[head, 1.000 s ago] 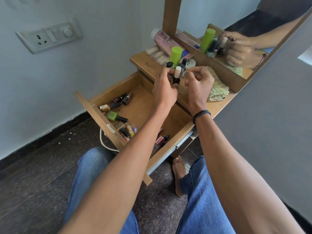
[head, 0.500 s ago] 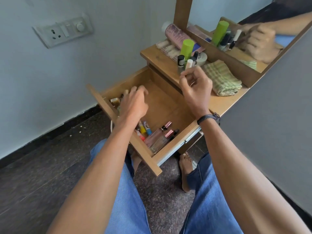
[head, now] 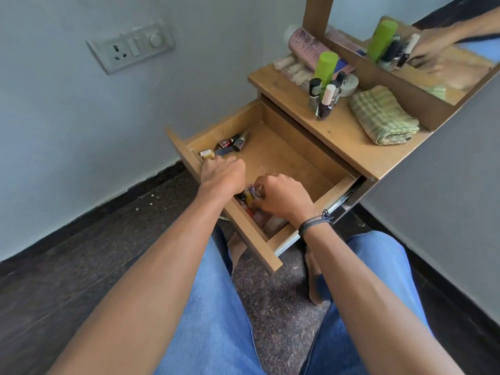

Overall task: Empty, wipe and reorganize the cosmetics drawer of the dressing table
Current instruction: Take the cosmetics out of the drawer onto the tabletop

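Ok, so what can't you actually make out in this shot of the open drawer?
- Head view: whether the left hand grips anything; its back faces the camera.
- Head view: what the right hand picks; it covers the small colourful cosmetics in the open wooden drawer's near corner.
- Head view: labels on the dark nail polish bottles; too small.
- Head view: the reflected hand in the wooden-framed mirror; motion-blurred.

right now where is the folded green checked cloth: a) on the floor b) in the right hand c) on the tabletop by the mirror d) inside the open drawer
c: the folded cloth lies on the tabletop in front of the mirror, outside the open drawer.
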Demonstrator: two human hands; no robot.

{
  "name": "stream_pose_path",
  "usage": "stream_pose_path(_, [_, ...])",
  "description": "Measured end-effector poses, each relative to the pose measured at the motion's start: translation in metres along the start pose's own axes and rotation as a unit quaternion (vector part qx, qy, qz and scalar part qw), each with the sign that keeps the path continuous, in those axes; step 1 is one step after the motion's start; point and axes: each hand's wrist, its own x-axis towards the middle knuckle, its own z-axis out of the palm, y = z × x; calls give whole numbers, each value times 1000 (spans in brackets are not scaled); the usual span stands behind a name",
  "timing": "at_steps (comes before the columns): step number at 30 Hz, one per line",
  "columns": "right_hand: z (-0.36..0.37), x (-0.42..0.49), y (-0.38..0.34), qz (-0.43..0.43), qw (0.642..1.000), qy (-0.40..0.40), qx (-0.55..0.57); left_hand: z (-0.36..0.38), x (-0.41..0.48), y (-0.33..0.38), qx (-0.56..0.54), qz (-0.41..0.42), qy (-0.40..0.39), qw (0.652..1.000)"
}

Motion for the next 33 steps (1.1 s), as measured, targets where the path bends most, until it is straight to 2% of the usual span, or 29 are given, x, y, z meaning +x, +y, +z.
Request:
stream_pose_path(9, [5,-1,-1,-38,999,6,29,-3,-2,1,38,5,-23,999])
stream_pose_path(15, [2,-5,-9,-87,996,25,-20,-2,-2,1,3,-19,22,1000])
stream_pose_path(22, [-1,-3,-11,-47,996,69,0,1,-2,-3,-74,3,106,992])
stream_pose_path(27, [-14,-4,-8,52,982,116,139,1,-2,-7,-174,15,153,973])
stream_pose_path(33, [-55,-12,7,93,919,226,309,-2,-5,-10,-306,18,222,926])
